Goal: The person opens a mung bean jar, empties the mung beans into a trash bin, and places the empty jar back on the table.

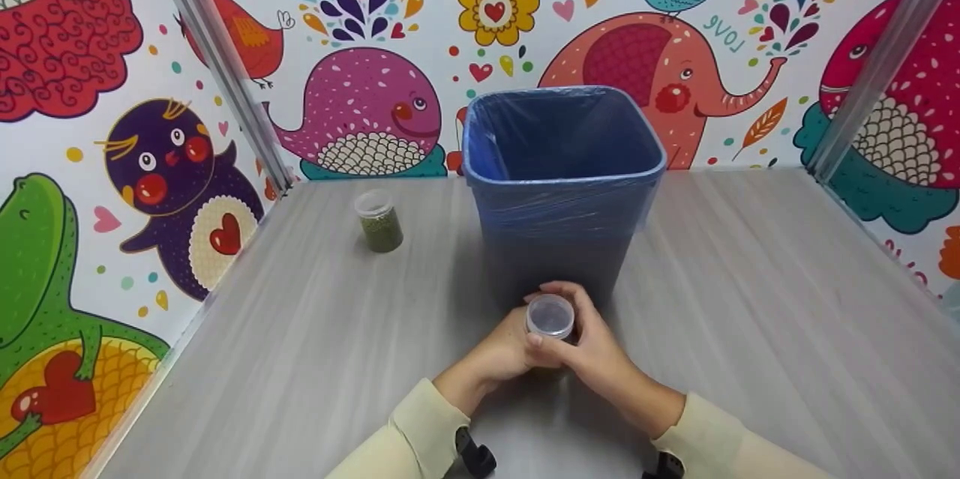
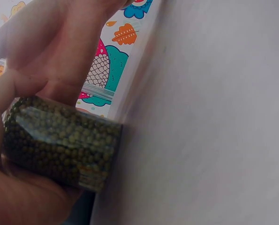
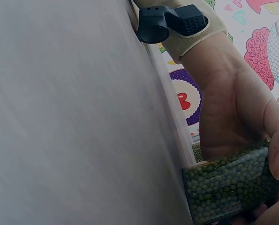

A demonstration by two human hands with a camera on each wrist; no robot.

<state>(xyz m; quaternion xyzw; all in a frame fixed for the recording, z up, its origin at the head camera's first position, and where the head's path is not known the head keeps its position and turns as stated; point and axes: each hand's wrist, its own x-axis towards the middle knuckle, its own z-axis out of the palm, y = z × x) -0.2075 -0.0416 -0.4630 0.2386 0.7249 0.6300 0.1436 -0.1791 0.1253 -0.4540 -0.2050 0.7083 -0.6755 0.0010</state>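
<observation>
Both hands are at a clear plastic jar of mung beans [image 2: 62, 140], upright at the tabletop just in front of the bin. Its translucent lid [image 1: 550, 316] is on top, between the hands in the head view. My left hand [image 1: 504, 348] grips the jar's side, its thumb lying along the wall in the right wrist view. From the other side my right hand [image 1: 596, 344] curls round the jar, fingers and thumb up near the lid. In the right wrist view the green beans [image 3: 228, 185] fill the visible body; fingers hide its upper end.
A tall bin [image 1: 555, 254] with a bluish plastic liner stands directly beyond the hands. Left of it, near the back, stands a second lidded jar [image 1: 381, 228], partly filled with green contents. Cartoon-printed walls [image 1: 360, 104] enclose the grey table [image 1: 315, 359] at the back and sides.
</observation>
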